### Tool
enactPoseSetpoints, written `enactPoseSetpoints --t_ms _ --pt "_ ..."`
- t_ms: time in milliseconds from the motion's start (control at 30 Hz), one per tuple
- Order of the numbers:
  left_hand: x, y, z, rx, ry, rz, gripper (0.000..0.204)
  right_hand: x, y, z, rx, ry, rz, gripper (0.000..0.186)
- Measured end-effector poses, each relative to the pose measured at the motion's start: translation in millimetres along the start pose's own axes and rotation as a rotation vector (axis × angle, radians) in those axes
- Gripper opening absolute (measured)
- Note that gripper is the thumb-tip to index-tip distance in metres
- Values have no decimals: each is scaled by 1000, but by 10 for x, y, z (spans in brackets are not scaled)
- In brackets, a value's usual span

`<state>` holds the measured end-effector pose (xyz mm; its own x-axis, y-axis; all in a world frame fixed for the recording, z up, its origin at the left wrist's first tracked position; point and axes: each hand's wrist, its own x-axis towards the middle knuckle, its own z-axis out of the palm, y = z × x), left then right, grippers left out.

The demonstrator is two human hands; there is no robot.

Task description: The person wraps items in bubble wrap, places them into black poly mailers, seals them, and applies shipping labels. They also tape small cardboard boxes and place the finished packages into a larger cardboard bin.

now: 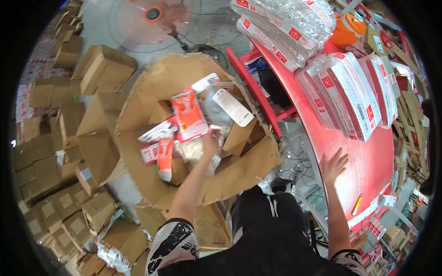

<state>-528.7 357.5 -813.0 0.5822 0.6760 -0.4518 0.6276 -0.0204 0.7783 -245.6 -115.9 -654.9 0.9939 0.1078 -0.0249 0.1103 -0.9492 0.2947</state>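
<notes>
My left hand (211, 141) reaches down into a large open cardboard box (138, 87) in front of me. It is at the lower edge of an orange-and-white packet (189, 115), above a pale clear-bagged item (192, 150). Blur and the angle hide its fingers, so whether they grip anything does not show. Around it lie a second orange packet (165, 156), a white card-backed package (233, 107) and a small brown carton (238, 138). My right hand (334, 166) rests with spread fingers at the near edge of the red table (363, 161), holding nothing.
Bubble-wrapped packages (343, 94) stand on the table, with more wrapped packs (281, 32) beyond them. A yellow cutter (357, 204) lies near its right edge. An orange container (348, 30) sits farther back. Cardboard cartons (103, 69) crowd the left; a fan (153, 14) stands beyond the box.
</notes>
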Motion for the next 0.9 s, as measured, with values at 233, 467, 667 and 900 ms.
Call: enactPoseSetpoints --t_ms 233,467,667,900 --pt "3054 -1342 -972 882 177 244 23 349 -438 125 301 123 -317 96" --pt "3175 -950 -17 735 134 350 26 148 -786 -366 411 -29 -180 107" --pt "777 274 1129 297 -276 482 31 10 -717 -481 406 -26 -164 111" --pt "-806 2162 1803 208 -731 577 38 410 -191 -882 542 -414 -439 89"
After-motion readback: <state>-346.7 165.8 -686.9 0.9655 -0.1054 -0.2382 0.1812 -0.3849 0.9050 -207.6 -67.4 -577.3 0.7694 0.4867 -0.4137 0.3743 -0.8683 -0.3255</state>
